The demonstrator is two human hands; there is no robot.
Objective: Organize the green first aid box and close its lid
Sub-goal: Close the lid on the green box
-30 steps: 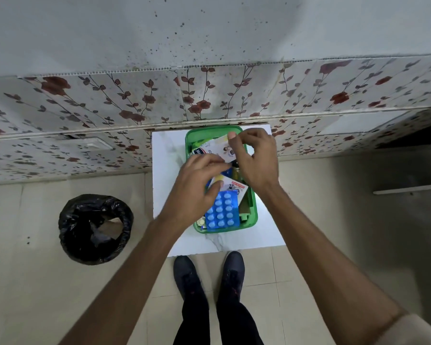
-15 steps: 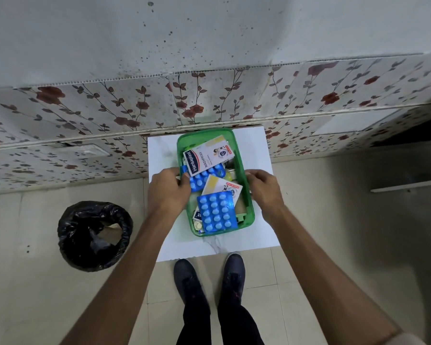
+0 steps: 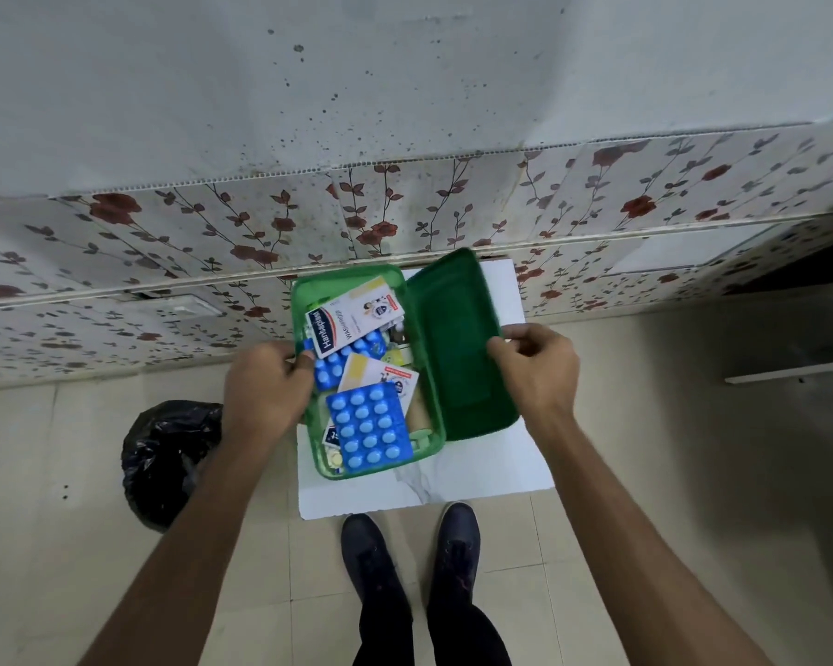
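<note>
Half the green box [image 3: 309,300] rim hides behind the left hand [image 3: 265,391] — lower contents unclear.

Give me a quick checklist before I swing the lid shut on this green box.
1. Right hand has a grip on the lid at its outer edge: ok.
2. Left hand steadies the green box at its left wall: ok.
3. Contents sit below the rim: cannot tell; the large blue pill sheet and the plaster packet lie loosely on top of the pile.
4. Nothing hangs over the rim: not ok; the pill sheet's lower corner appears to overlap the near rim.
5. Left fingers clear of the closing path: not ok; they curl over the left rim.
6. Box rests fully on the white board: ok.
</note>
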